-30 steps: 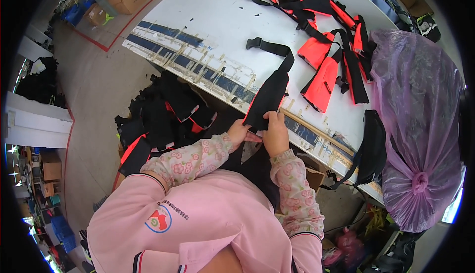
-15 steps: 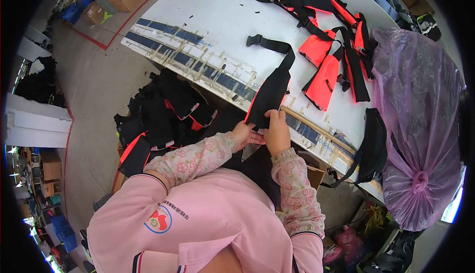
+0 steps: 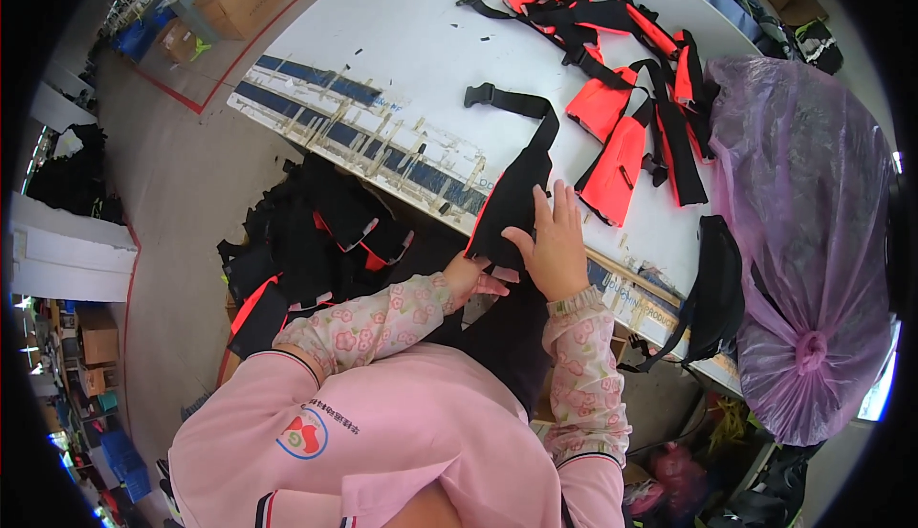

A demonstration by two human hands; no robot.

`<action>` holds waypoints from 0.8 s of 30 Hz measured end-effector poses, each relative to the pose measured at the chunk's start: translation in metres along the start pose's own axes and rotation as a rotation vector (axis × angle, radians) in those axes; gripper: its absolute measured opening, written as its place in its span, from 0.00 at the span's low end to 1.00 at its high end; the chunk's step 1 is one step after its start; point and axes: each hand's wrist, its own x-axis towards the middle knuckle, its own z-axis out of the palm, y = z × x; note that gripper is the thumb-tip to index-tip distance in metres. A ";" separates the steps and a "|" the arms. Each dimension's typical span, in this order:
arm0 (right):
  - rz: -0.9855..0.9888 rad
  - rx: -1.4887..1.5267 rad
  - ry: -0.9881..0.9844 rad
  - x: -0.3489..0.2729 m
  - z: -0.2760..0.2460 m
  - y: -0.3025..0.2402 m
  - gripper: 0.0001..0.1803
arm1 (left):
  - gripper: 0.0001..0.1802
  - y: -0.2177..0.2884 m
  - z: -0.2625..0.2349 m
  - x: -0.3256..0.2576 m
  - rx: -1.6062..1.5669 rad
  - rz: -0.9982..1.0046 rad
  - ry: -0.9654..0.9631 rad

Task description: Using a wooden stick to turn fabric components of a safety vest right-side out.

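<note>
A black belt piece [image 3: 512, 205] with a neon orange edge lies over the table's near edge. Its strap curves away across the table to a plastic buckle [image 3: 480, 95]. My left hand [image 3: 466, 277] grips the near end of the piece from below, its thumb partly hidden by the fabric. My right hand [image 3: 557, 246] is open, fingers stretched out, over the right side of the black piece. A small whitish tab shows at the end by my left fingers.
Several orange and black belt pieces [image 3: 622, 150] are heaped at the far right. A black waist bag [image 3: 715, 289] hangs at the table edge beside a purple plastic sack [image 3: 798, 193]. Black pieces [image 3: 311, 212] are piled at my left, below the worn white table [image 3: 411, 21].
My right hand has let go of the near end of the belt piece, opened, and moved up and to the right. The left hand has stayed at that end.
</note>
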 end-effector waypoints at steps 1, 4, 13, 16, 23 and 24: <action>0.010 -0.004 0.011 0.005 0.007 -0.003 0.38 | 0.16 -0.001 -0.001 -0.001 0.014 -0.023 0.017; -0.079 0.028 -0.089 0.018 0.050 -0.006 0.46 | 0.15 -0.006 0.002 0.000 0.025 -0.005 0.026; -0.108 -0.049 -0.096 0.040 0.084 -0.005 0.46 | 0.14 -0.017 0.003 -0.001 0.071 0.057 0.043; -0.147 0.275 -0.119 0.034 0.063 0.023 0.35 | 0.15 -0.018 0.014 -0.003 -0.057 0.018 0.111; 0.225 -0.304 -0.116 -0.079 -0.036 0.144 0.21 | 0.16 -0.003 0.003 -0.006 0.039 0.019 0.068; 0.270 -0.487 -0.216 -0.091 -0.042 0.148 0.19 | 0.17 -0.004 0.003 -0.006 0.027 0.021 0.075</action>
